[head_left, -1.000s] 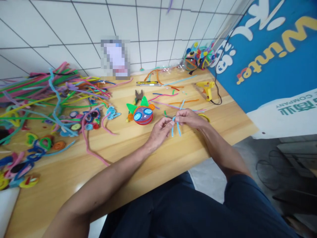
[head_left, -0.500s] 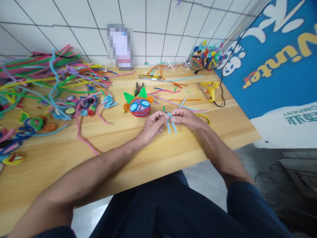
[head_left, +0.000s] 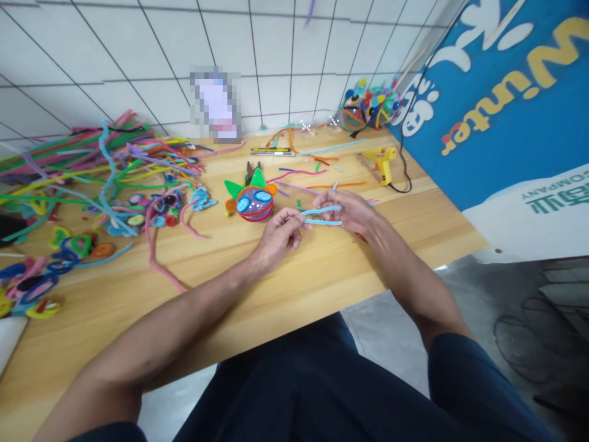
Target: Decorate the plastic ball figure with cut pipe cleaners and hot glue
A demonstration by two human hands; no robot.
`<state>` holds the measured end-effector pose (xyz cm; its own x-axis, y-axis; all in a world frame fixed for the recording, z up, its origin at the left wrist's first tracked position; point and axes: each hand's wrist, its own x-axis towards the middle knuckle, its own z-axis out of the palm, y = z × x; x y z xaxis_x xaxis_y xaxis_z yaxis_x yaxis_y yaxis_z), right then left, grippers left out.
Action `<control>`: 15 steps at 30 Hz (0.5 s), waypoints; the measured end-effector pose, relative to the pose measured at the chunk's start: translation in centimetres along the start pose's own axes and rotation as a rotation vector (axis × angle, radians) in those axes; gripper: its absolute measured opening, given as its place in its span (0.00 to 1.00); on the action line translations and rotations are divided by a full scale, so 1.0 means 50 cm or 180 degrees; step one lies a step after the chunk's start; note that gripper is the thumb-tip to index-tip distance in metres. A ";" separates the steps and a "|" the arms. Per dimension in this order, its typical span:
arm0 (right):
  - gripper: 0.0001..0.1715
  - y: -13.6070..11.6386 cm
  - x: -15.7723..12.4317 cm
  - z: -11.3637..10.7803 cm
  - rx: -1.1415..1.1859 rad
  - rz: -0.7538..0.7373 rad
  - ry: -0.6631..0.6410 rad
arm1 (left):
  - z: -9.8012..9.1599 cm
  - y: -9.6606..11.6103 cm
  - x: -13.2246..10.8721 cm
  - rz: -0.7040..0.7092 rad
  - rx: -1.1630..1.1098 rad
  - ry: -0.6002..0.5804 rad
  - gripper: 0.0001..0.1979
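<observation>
A light blue pipe cleaner point(head_left: 322, 221), folded into two nearly parallel strands, lies level between my hands above the table. My left hand point(head_left: 281, 236) is closed, pinching its bent end between thumb and fingers. Around the loose-end side curls my right hand point(head_left: 350, 210), its fingers closed at the upper strand; the lower strand's tip sits free in front of the palm. A small red piece point(head_left: 361, 237) shows under the right palm, too hidden to name. Left of the hands sits a purple ball figure point(head_left: 256, 205) with green ears and blue eyes.
Pliers point(head_left: 253, 172) and a yellow craft knife point(head_left: 270, 150) lie behind the figure. A yellow glue gun point(head_left: 383, 164) with a black cord is at the right. Piled pipe cleaners point(head_left: 78, 147) cover the left back. Decorated clear balls point(head_left: 370, 107) stand by the wall.
My hands have moved apart. The folded pipe cleaner has turned from strands hanging down to strands pointing right, its bend now in my left hand. The camera view has shifted slightly.
</observation>
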<state>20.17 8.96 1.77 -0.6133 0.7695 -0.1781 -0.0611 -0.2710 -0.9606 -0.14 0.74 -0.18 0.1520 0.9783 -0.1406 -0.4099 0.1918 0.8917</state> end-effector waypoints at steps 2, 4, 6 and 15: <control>0.22 -0.004 0.004 -0.003 0.0398 0.0029 0.0299 | 0.005 0.007 -0.004 -0.0005 -0.0160 0.0047 0.21; 0.17 -0.005 0.007 0.001 0.0637 -0.0010 0.0419 | 0.009 0.015 -0.007 -0.0041 -0.0319 0.0082 0.23; 0.14 0.000 0.007 0.012 0.0732 -0.0145 0.0413 | 0.012 0.023 -0.009 -0.0089 -0.0501 0.0127 0.26; 0.24 0.037 0.005 0.072 -0.0525 -0.0910 0.0655 | 0.024 0.010 -0.019 0.0089 -0.0157 0.0206 0.24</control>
<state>17.06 6.54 0.72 -0.4181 0.9050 0.0788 -0.0689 0.0549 -0.9961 0.58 -0.21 0.89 0.0821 0.9860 -0.1449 -0.4572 0.1664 0.8736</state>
